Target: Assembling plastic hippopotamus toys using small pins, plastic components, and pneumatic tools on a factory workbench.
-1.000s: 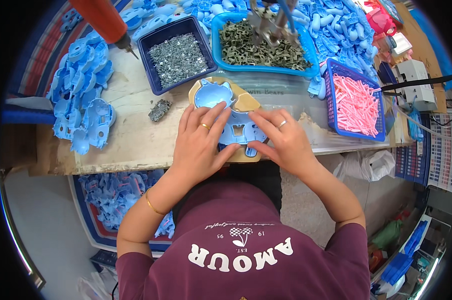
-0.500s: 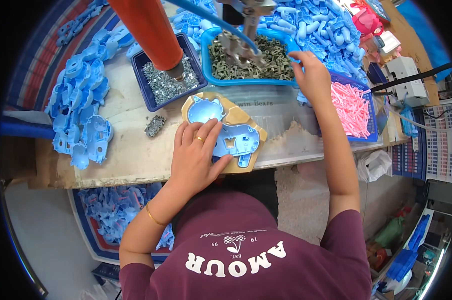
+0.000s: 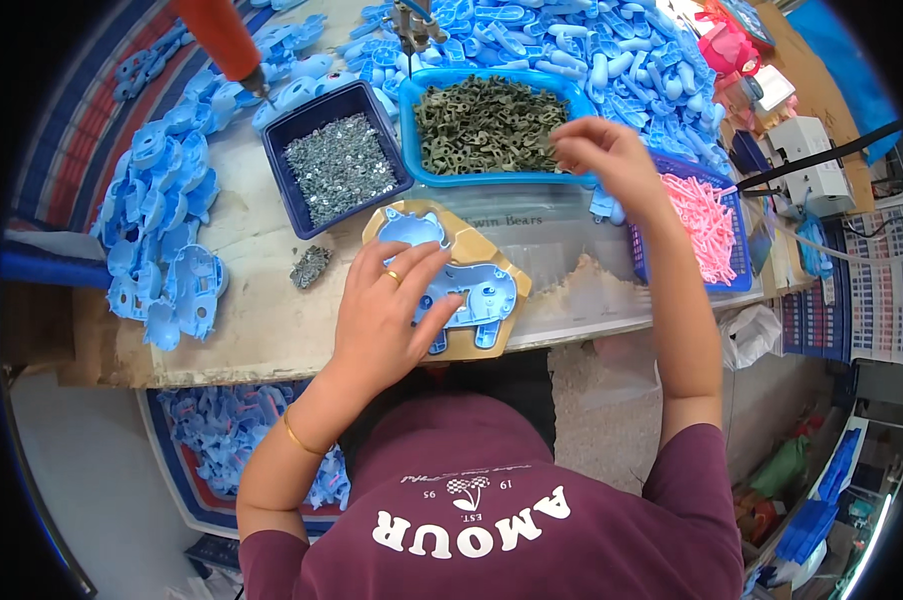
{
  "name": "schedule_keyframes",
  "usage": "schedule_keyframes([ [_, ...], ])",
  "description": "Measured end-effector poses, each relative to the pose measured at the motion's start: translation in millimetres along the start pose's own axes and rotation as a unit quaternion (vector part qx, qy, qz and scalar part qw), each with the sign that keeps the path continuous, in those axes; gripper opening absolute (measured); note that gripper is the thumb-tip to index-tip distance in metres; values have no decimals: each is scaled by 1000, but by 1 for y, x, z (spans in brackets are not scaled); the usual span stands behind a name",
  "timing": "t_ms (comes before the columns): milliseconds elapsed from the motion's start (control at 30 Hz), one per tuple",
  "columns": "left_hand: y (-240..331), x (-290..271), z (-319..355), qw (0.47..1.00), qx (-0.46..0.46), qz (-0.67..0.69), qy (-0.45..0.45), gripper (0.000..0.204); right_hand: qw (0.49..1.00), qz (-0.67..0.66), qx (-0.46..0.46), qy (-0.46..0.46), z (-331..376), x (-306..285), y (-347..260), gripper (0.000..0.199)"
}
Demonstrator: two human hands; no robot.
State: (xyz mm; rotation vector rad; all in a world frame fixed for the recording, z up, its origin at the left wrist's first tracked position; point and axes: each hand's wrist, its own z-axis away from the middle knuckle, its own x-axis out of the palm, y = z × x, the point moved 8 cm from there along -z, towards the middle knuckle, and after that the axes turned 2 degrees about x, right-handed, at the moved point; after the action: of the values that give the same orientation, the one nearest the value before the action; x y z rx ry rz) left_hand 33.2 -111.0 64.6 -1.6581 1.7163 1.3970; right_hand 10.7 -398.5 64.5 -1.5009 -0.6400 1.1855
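Note:
A light blue plastic toy shell (image 3: 492, 290), round at its far end with a wider body nearer me, lies hollow side up in a tan fixture (image 3: 502, 345) at the table's front edge. My left hand (image 3: 387, 295) rests over its left side, fingers spread and thumb across the body; part of the shell is hidden beneath. My right hand (image 3: 617, 165) is over the right end of a bright blue tray (image 3: 502, 180) full of small dark metal clips (image 3: 482, 125). Its fingers are curled in; whatever is between the fingertips is too small to make out.
An orange-red power screwdriver (image 3: 217, 40) hangs above a navy bin of screws (image 3: 342, 165). A small heap of metal bits (image 3: 312, 267) lies nearby. Blue shells (image 3: 177, 200) pile up at left, blue parts (image 3: 622, 60) at the back, pink pieces (image 3: 707, 220) in a basket at right.
The screwdriver has swung up and left, and the metal fitting over the tray has moved away, uncovering the clips. My right hand's fingers have curled inward; my left hand stays on the shell.

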Motion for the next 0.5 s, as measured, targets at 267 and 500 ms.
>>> schedule_keyframes([
  [267,-18,20,-4,933,-186,304,51,22,986,-107,78,-102,94,107,-4,19],
  [500,-19,20,5,884,-236,403,33,9,974,176,27,140,84,-50,29,24],
])
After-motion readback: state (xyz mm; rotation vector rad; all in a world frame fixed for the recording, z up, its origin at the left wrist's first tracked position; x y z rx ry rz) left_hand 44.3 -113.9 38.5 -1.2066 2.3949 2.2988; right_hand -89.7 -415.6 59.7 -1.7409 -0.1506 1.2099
